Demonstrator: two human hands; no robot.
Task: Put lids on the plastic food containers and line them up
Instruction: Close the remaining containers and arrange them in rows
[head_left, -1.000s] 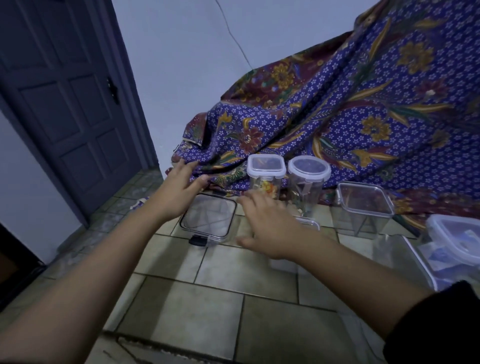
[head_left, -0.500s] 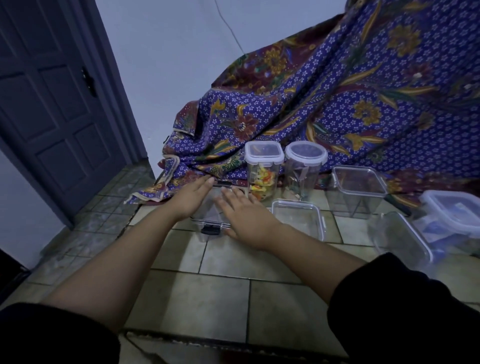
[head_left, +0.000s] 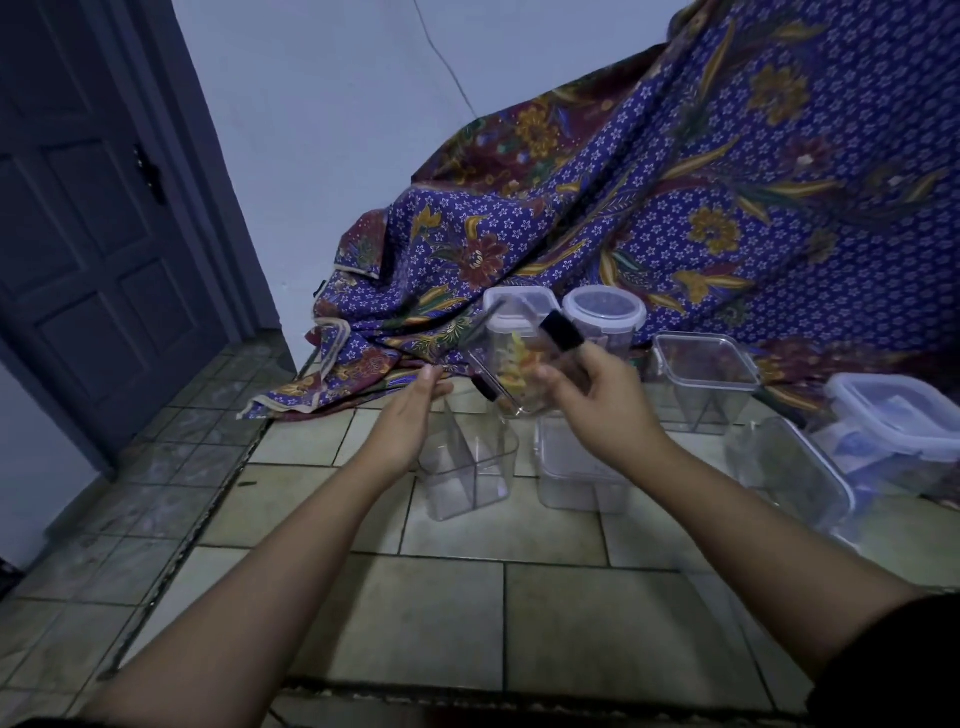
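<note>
My right hand (head_left: 605, 402) grips a clear square lid (head_left: 506, 358) with black clips and holds it tilted in the air. Straight below stands a clear container (head_left: 467, 470) with no lid on the tiled floor. My left hand (head_left: 408, 421) is open beside that container's left wall, fingers stretched toward the lid's lower edge. A second lidless clear container (head_left: 576, 470) stands just to the right, under my right wrist. Behind the lid are two lidded containers, a square one (head_left: 519, 304) with colourful contents and a round one (head_left: 605, 312).
Further right are an open clear container (head_left: 706, 382), a tilted clear container (head_left: 789, 467) and a lidded box (head_left: 898, 421) with blue contents. A patterned blue cloth (head_left: 675, 208) drapes behind them. A dark door (head_left: 88, 249) is at the left.
The lid has come up off the left container in my right hand. My left hand slid from the lid to the container's side. The view shifted left.
</note>
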